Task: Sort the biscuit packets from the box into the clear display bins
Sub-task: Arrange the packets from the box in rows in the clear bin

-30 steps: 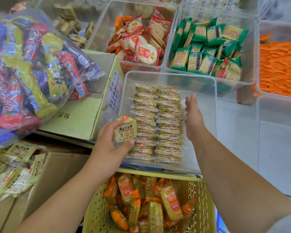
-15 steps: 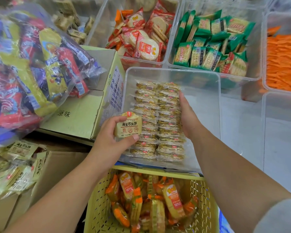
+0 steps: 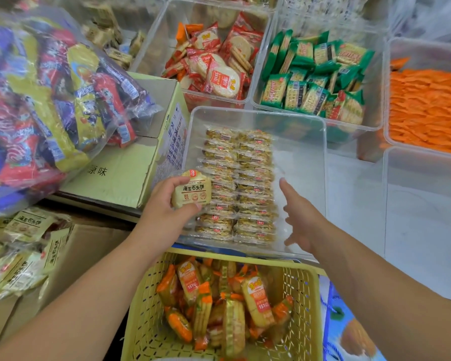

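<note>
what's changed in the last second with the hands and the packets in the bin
The right hand, which was pressed against the right side of the packet rows in the clear bin, has drawn back toward the person and now hangs open, fingers spread, off the rows. The left hand still grips the single biscuit packet at the bin's left edge; the rows look unmoved.
</note>
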{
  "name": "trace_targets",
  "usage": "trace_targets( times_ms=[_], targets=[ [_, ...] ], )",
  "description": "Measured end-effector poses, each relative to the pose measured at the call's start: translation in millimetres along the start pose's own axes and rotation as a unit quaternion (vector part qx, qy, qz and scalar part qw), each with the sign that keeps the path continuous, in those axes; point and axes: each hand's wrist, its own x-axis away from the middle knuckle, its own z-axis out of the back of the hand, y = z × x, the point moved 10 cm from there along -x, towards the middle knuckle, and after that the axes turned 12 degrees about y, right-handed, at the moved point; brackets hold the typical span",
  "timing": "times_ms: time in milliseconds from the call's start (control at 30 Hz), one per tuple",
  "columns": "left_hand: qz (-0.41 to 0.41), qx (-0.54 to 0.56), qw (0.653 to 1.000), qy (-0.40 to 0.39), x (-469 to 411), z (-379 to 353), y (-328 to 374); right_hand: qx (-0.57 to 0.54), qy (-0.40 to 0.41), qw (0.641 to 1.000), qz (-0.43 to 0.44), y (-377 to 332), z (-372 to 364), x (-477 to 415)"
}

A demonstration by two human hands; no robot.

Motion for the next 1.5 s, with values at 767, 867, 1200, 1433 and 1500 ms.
trace_targets(
  times_ms=[767,867,1200,1433,1500],
  targets=[
    [-0.193,-0.013,0.981,0.031,99,6,89,-0.093,-0.162,0.964,0.187,-36,-23,153],
    [-0.364,-0.131,0.922,-0.034,142,-22,111,-0.207,-0.263,0.937,0.101,-18,-35,172],
    [-0.338,-0.33,0.878,-0.075,124,-47,69,-0.029,0.029,0.954,0.296,-31,56,124],
    [-0.193,-0.545,0.807,-0.121,79,-30,-4,0.515,0.026,0.747,0.419,-59,52,103],
    [-0.195,-0.562,0.795,-0.117,77,-31,-10,0.599,-0.011,0.695,0.397,-52,42,98]
  ],
)
